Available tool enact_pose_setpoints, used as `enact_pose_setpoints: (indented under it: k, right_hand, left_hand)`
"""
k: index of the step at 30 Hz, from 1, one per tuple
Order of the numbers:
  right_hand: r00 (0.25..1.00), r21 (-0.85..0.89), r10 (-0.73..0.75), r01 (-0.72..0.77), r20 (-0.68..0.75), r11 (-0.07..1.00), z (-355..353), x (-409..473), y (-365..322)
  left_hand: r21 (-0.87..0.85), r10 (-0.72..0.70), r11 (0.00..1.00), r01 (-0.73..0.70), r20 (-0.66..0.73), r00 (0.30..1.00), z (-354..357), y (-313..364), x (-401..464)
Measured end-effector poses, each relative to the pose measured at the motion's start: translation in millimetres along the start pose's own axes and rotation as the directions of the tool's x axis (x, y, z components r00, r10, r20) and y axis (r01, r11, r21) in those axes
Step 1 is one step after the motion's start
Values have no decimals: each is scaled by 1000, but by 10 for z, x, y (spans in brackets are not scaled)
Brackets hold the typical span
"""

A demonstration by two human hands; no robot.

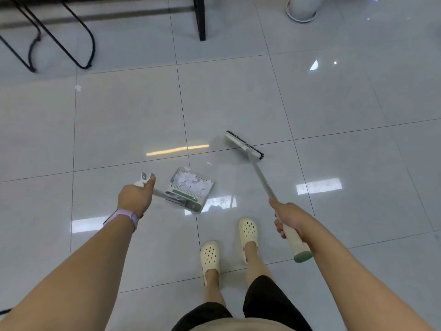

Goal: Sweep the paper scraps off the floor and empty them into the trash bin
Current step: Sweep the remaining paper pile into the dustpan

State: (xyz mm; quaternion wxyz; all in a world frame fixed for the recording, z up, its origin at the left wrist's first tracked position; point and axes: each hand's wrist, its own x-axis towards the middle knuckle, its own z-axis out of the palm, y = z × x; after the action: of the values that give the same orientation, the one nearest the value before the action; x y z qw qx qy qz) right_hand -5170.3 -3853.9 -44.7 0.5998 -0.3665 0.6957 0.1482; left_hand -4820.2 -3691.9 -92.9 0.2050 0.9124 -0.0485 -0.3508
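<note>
1. Looking down from the head view, the left hand [134,198] has its fingers curled round the top of the dustpan handle [156,192], thumb pointing forward.
2. The dustpan [189,193] sits just ahead of the left hand, its mouth facing away from the person, with a heap of white paper scraps [191,182] lying inside it.
3. Two scraps lie on the floor [238,96] right at the dustpan's front lip, and another small scrap [78,87] lies well apart to the far left, near the black wire chair legs [78,44].
4. The right hand [290,217] has its fingers wrapped round the broom handle [263,181] near its cream grip; the broom head [244,145] is out ahead to the right of the dustpan, apart from it.
5. Open grey tile stretches between the broom head and a black table leg [200,17] at the far edge; a white round base [301,10] stands at the far right.
6. Two feet in cream clogs [248,231] stand just behind the dustpan, and a lilac wristband [125,217] circles the left wrist.
</note>
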Motion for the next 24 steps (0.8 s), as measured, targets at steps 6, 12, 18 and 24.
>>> enact_pose_setpoints:
  k: [6, 12, 18, 24]
  right_hand:
    - [992, -383, 125, -109, 17, 917, 135, 513, -386]
    - [950, -528, 275, -158, 150, 834, -3, 444, -106]
    - [924, -544, 289, -112, 251, 831, -761, 192, -200]
    - [920, -557, 272, -73, 284, 827, -1261, -60, -76]
  left_hand:
    - [78, 27, 997, -23, -38, 999, 78, 216, 160]
    - [127, 16, 992, -7, -71, 997, 110, 134, 118]
    - [93, -22, 995, 31, -95, 995, 119, 123, -32]
    - [50, -62, 997, 66, -90, 994, 147, -17, -434]
